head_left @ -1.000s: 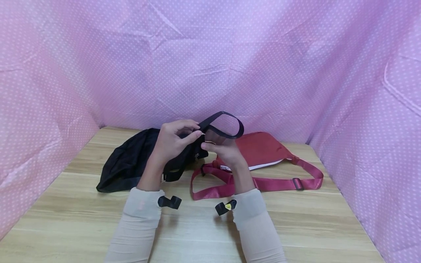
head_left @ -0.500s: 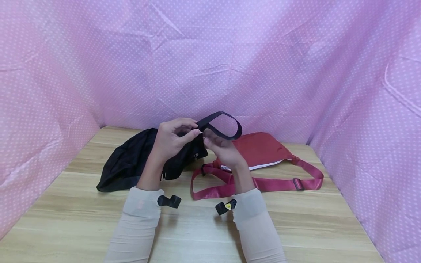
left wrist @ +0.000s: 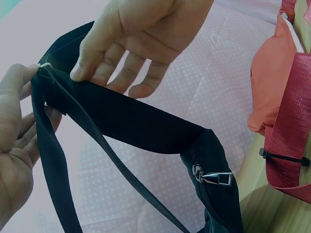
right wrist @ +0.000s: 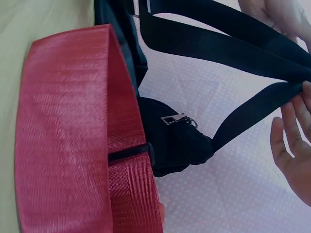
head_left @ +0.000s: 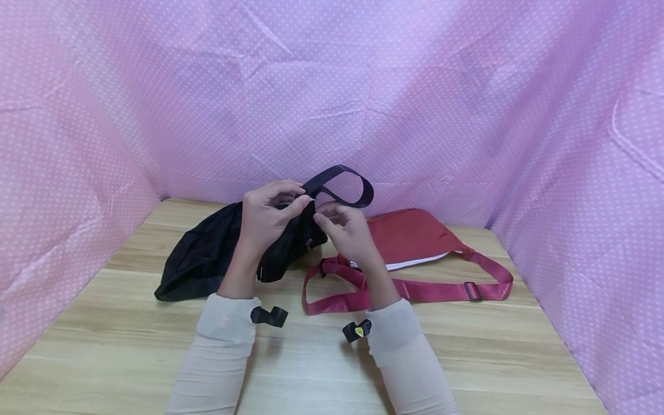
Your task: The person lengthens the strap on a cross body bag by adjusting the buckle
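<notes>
Both hands raise the black strap (head_left: 358,203) of a black bag (head_left: 202,253), its free end looping above the fingers. My left hand (head_left: 264,222) pinches the strap where a small light-coloured metal piece (left wrist: 44,65) shows. Close beside it, my right hand (head_left: 350,233) holds the strap between thumb and fingers; in the left wrist view its thumb (left wrist: 80,68) lies at the strap's edge. The bag rests on the table behind the left forearm, partly hidden. A zipper pull (left wrist: 217,178) hangs near the strap's base.
A red bag (head_left: 410,233) with a white zipper lies at the right behind my right hand. Its pinkish-red strap (head_left: 430,291), with a black slider (head_left: 472,291), spreads towards me on the wooden table (head_left: 311,369). Pink dotted cloth (head_left: 332,86) surrounds the table.
Both hands have shifted slightly up and left with the strap, and its loop has risen. The right thumb and fingers have changed position on it. The red bag stays in place.
</notes>
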Available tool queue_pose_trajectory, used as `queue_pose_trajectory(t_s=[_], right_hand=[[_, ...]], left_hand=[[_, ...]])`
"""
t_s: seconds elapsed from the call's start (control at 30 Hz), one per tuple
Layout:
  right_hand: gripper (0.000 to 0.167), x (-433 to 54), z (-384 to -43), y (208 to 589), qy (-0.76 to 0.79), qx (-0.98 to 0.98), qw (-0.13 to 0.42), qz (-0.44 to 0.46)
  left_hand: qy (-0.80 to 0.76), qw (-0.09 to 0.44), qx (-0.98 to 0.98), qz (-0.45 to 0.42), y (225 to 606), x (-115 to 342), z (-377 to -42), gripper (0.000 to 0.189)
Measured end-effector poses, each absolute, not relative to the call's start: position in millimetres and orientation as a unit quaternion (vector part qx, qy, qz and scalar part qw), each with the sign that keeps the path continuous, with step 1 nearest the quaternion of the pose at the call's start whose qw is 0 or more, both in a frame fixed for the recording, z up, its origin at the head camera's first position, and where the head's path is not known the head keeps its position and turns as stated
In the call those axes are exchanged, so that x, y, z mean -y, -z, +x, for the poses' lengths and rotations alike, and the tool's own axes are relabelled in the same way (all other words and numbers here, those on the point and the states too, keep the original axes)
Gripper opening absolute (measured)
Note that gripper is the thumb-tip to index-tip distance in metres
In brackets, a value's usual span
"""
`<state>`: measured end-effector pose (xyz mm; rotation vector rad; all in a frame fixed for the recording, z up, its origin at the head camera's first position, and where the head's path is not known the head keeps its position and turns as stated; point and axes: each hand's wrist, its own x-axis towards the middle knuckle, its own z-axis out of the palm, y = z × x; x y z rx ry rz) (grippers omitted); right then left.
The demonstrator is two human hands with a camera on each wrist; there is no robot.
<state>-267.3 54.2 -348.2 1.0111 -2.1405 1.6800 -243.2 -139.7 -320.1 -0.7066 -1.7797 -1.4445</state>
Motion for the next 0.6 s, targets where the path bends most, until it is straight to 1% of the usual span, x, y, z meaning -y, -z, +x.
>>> queue_pose_trajectory(t_s=[0.2, 0.43, 0.6], right_hand=[[0.009, -50.1, -263.9, 345.5, -0.539, 0.744, 0.15, 0.364], [0.008, -50.6, -261.5, 345.6, -0.501, 0.768, 0.146, 0.372], [0.007, -52.8, -261.9, 347.9, -0.475, 0.775, 0.154, 0.386]], left_hand=[[0.559, 0.378, 0.693, -0.254, 321.6, 139.4, -245.4, 0.013], [0.568, 0.395, 0.675, -0.256, 322.6, 140.2, -247.8, 0.011], [0.552, 0.409, 0.679, -0.259, 324.9, 140.4, -249.3, 0.012]])
